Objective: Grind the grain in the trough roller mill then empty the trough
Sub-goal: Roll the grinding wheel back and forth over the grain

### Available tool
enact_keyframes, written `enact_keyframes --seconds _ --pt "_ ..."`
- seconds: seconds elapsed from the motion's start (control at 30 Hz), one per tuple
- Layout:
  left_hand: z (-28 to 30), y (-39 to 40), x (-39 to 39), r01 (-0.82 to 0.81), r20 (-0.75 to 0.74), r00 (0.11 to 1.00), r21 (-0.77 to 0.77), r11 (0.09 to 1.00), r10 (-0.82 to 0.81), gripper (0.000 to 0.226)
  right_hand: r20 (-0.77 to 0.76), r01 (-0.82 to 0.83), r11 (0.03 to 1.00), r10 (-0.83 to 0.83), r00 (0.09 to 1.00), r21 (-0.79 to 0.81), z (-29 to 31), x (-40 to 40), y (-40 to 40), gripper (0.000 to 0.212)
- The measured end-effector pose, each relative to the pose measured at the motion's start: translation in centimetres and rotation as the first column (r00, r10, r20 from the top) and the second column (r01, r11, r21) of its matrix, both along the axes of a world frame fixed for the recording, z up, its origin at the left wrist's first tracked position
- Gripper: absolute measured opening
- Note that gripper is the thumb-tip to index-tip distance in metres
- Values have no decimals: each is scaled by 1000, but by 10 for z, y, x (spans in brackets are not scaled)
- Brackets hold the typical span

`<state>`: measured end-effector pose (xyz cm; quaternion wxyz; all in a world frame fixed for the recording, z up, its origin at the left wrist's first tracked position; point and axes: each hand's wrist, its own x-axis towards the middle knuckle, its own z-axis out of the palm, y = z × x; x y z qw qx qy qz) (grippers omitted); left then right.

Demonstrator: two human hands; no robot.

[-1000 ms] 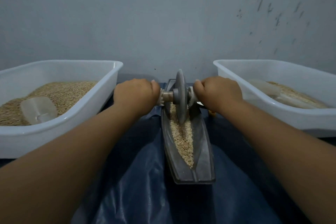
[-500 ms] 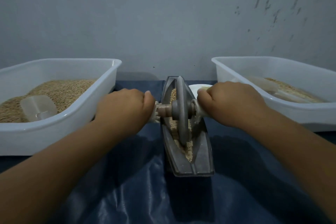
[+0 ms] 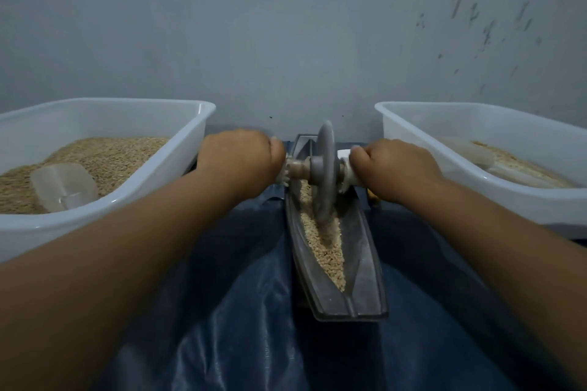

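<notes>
Gripping axle ends: left hand (image 3: 242, 159), right hand (image 3: 397, 167); wheel (image 3: 324, 168) between

No legible text, label, brand, number or sign appears on any surface in view.
</notes>
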<state>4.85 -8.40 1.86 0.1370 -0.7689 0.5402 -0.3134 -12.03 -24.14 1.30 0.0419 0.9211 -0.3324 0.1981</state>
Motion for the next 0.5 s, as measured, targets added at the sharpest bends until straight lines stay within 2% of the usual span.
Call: enact_keyframes --seconds 0.1,0.17,0.23,0.27,0.37,0.5 --pt "-2 30 -20 114 35 993 -7 993 -114 38 -5 -57 985 59 998 160 2 -32 25 14" --pt "0 53 -32 258 63 966 -112 960 -252 33 -29 -64 985 69 997 162 6 -52 42 21" --pt "5 65 -37 391 131 919 -202 898 -371 60 -57 -68 995 72 996 77 10 -66 52 35" --pt "7 68 -37 405 157 913 -228 885 -377 67 -57 -68 995 72 996 70 11 -71 54 45" --pt "-2 57 -27 344 103 938 -164 925 -330 60 -31 -39 998 41 999 46 7 -61 50 51" --pt "-15 20 -1 106 164 982 -83 991 -91 46 9 7 1000 -7 1000 -12 -2 -19 16 40"
